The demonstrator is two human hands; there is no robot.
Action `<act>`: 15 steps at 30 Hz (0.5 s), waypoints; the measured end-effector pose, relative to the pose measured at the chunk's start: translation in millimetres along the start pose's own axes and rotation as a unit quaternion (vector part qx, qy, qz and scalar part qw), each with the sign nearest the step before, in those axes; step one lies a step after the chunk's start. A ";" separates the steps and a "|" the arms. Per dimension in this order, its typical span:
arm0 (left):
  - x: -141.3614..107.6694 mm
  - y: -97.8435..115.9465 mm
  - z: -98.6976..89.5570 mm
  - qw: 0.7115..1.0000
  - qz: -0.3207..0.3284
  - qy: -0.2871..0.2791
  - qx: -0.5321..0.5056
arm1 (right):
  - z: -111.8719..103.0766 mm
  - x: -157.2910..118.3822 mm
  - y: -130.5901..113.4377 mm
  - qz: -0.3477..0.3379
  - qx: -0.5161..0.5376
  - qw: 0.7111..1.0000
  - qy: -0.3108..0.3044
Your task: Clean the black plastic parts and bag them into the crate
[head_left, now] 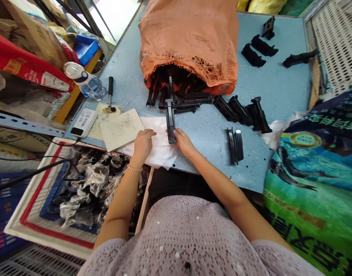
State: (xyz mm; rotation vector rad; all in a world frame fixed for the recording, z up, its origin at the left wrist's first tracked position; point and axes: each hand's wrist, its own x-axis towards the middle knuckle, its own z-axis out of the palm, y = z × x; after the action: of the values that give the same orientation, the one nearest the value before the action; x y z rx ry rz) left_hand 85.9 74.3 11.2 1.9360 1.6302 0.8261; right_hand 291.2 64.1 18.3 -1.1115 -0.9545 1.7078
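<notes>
My right hand grips the near end of a long black plastic part, which points away from me toward the orange sack. My left hand is over the left side of the white plastic bags, its fingers bent toward the part but apart from it; whether they pinch the thin plastic is too small to tell. More black parts spill out of the sack's frayed mouth just beyond the held one.
Black parts lie right of the sack, with a pair nearer me. On the left are a hammer, a water bottle, cardboard and a white device. A crate of bagged parts stands below; green sacks flank the right.
</notes>
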 end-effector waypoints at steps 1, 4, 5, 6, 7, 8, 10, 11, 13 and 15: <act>0.3 -2.6 -3.0 0.999 0.014 -0.006 0.030 | -6.2 -7.7 0.8 -0.001 0.011 1.000 -0.021; 0.7 -7.4 -10.8 0.999 0.027 -0.013 0.020 | -26.2 -30.6 4.8 0.070 0.057 0.985 -0.149; -1.3 -6.2 -12.3 0.999 0.034 -0.007 0.002 | -30.5 -34.8 7.0 0.115 0.070 0.971 -0.198; -5.2 -2.9 -12.9 0.999 0.046 0.002 -0.015 | -32.6 -36.6 9.5 0.157 0.081 0.956 -0.233; -11.3 2.4 -12.6 0.998 0.064 0.010 -0.027 | -32.5 -36.4 11.8 0.191 0.088 0.945 -0.251; -19.4 9.5 -11.4 0.995 0.090 0.010 -0.036 | -30.3 -35.2 13.7 0.214 0.085 0.939 -0.254; -40.0 26.1 -6.9 0.987 0.152 -0.018 -0.053 | -21.5 -33.8 15.0 0.212 0.029 0.957 -0.197; -51.0 34.1 -4.3 0.981 0.180 -0.041 -0.065 | -16.1 -35.4 14.3 0.193 -0.012 0.970 -0.151; -71.1 46.5 -0.4 0.971 0.208 -0.079 -0.091 | -6.4 -44.6 10.9 0.146 -0.082 0.983 -0.070; -85.7 52.6 -0.2 0.968 0.202 -0.097 -0.112 | -0.7 -59.0 7.5 0.098 -0.125 0.987 -0.021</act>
State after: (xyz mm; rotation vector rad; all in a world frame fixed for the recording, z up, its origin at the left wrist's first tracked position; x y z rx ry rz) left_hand 112.9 -19.4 35.5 2.1350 0.9963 0.8947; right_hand 303.6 6.7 27.8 -1.3751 -1.1408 1.8108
